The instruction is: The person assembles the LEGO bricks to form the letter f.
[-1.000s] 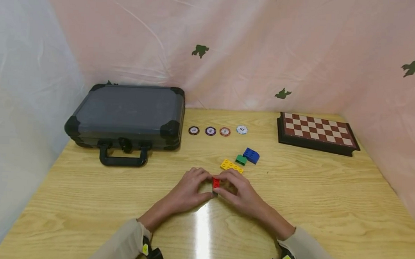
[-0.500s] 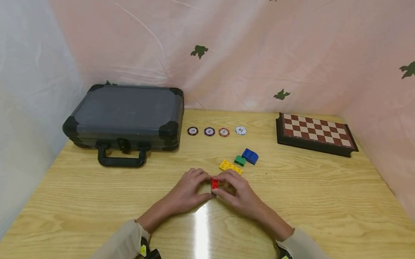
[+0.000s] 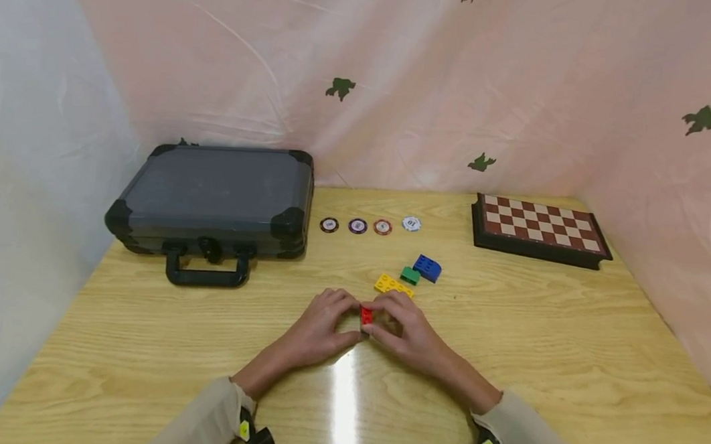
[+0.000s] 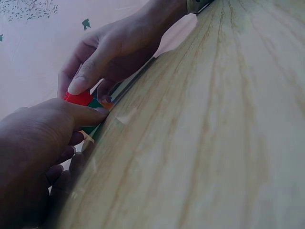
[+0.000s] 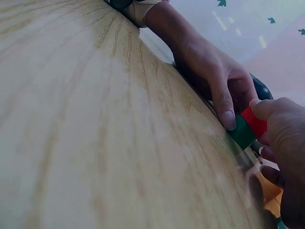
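A red toy brick [image 3: 367, 315] sits on top of a green toy brick [image 5: 242, 132], close over the tabletop between both hands. My right hand [image 3: 413, 332] pinches the red brick between thumb and fingers. From the other side my left hand [image 3: 324, 329] pinches the green brick low down, its thumb against the side in the right wrist view. In the head view the lower brick is mostly hidden by fingertips. Just beyond the hands lie a yellow brick [image 3: 393, 284], a small green brick [image 3: 410, 275] and a blue brick [image 3: 428, 268].
A grey hard case [image 3: 218, 188] with a black handle stands at the back left. Several poker chips, one of them white [image 3: 412, 223], lie in a row beside it. At the back right is a chessboard box [image 3: 542, 228]. A pink curtain [image 3: 399, 83] hangs behind the table.
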A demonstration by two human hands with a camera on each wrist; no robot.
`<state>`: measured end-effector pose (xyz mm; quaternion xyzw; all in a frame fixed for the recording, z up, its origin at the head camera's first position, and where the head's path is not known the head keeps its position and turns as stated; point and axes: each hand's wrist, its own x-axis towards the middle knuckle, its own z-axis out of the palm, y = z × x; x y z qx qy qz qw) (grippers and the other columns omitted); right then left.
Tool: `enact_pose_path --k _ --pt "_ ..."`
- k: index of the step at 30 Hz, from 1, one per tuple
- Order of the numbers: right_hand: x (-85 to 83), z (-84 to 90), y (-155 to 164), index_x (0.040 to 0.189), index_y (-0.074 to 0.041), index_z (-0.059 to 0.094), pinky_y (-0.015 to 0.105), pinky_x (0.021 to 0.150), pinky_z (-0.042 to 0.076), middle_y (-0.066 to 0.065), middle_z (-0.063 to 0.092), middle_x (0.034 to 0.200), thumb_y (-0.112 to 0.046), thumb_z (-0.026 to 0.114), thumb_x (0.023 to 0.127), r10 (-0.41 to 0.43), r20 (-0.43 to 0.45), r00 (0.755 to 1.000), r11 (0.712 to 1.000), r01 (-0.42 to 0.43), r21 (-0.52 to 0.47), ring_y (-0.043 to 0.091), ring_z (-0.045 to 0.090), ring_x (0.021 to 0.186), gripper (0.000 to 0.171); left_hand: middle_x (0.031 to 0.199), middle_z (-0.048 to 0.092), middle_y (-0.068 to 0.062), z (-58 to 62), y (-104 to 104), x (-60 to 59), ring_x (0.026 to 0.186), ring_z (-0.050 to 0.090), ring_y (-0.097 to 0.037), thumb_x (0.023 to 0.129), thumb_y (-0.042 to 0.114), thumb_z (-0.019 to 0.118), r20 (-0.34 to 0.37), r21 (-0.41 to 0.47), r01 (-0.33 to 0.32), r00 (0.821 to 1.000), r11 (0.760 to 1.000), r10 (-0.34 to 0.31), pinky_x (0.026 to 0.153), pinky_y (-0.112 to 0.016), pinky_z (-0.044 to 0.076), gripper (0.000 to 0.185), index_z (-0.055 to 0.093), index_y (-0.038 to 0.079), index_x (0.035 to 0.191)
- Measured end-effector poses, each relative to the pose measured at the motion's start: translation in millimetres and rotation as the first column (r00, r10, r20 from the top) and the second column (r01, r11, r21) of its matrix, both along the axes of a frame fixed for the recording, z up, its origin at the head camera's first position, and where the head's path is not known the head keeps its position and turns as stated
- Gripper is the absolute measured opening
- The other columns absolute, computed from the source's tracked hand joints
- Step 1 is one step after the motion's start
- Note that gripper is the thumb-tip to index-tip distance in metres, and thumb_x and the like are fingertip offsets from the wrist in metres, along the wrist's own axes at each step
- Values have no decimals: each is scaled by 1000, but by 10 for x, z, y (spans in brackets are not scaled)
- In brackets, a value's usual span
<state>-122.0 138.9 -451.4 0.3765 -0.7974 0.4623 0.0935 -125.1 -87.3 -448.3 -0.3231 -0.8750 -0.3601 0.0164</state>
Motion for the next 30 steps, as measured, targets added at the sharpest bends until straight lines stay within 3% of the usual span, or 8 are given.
enact_pose_path --k 12,21,30 --pt "19 7 -17 122 -4 71 36 94 48 2 65 118 -4 79 90 -30 17 999 999 29 26 20 58 111 33 113 66 -4 6 -19 -4 108 56 -23 88 22 83 10 -7 -5 1000 1000 5 97 -48 44 36 70 6 117" --pt "56 44 12 128 -10 68 44 100 46 -1 63 125 -15 77 95 -79 44 996 991 74 113 19 54 118 35 114 66 -3 -13 -8 -3 108 56 -22 89 25 82 8 0 -1 1000 1000 1 96 -47 44 37 71 6 118" --pt "-8 73 190 126 -5 67 46 100 47 2 63 124 -12 75 95 -214 -43 976 970 218 106 22 54 119 32 114 65 -1 -11 5 6 107 56 -21 89 25 82 34 8 -8 999 1000 8 96 -47 43 36 70 9 119"
